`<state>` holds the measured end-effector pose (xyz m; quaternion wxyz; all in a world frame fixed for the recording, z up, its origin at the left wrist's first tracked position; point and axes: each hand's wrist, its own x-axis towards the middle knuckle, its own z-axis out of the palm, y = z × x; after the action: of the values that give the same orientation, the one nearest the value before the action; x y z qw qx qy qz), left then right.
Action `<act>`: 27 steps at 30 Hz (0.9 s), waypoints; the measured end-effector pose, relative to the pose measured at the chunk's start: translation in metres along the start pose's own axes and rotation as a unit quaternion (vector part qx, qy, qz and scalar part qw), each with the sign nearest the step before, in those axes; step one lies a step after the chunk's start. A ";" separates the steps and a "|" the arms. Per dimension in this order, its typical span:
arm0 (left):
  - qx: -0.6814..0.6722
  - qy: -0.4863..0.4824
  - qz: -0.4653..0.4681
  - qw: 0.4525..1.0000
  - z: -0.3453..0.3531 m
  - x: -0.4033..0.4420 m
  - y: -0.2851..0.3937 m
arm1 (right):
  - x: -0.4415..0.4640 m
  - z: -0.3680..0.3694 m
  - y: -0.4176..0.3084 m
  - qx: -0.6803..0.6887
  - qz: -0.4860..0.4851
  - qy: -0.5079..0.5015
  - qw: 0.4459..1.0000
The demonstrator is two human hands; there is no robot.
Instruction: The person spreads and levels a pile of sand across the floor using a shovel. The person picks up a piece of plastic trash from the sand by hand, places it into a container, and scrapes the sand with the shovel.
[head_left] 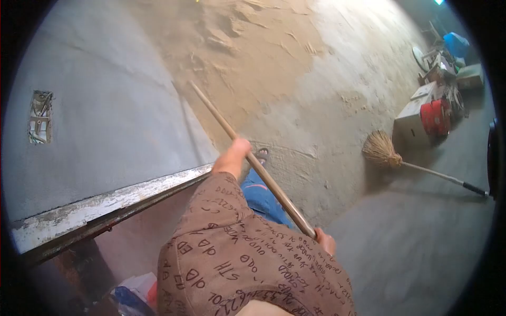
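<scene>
A long wooden pole (271,184) runs diagonally from beside my waist toward the sand ahead. My left hand (240,150) is closed around its middle, with the forearm reaching forward. Lower down, next to my brown printed shirt, my right hand (327,242) grips the near end. The pole's far end is beside the base of the grey wall, over loose sand (226,47); whatever tool head it may carry cannot be made out there.
The grey wall (116,116) at left has an open electrical box (41,118) and a worn white edge (105,197). A straw broom (382,149) lies at right, near a pale box (411,118), a red coil (436,117) and a blue bag (456,45).
</scene>
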<state>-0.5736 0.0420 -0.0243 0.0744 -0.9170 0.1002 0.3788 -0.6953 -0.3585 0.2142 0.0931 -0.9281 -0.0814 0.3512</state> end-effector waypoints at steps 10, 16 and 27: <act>-0.037 0.049 0.284 0.957 -0.062 -0.007 0.164 | -0.101 -0.081 0.115 -0.045 0.167 0.019 0.985; -0.134 0.048 0.426 0.893 -0.133 -0.094 0.319 | -0.239 -0.139 0.188 -0.145 0.246 0.066 0.956; -0.025 -0.030 0.332 0.942 -0.085 -0.027 0.198 | -0.130 -0.112 0.113 -0.041 0.219 -0.048 0.974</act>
<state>-0.5822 -0.1649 0.0420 -0.0754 -0.8214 0.3876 0.4116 -0.7074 -0.5088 0.3531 -0.0278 -0.9084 0.1054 0.4037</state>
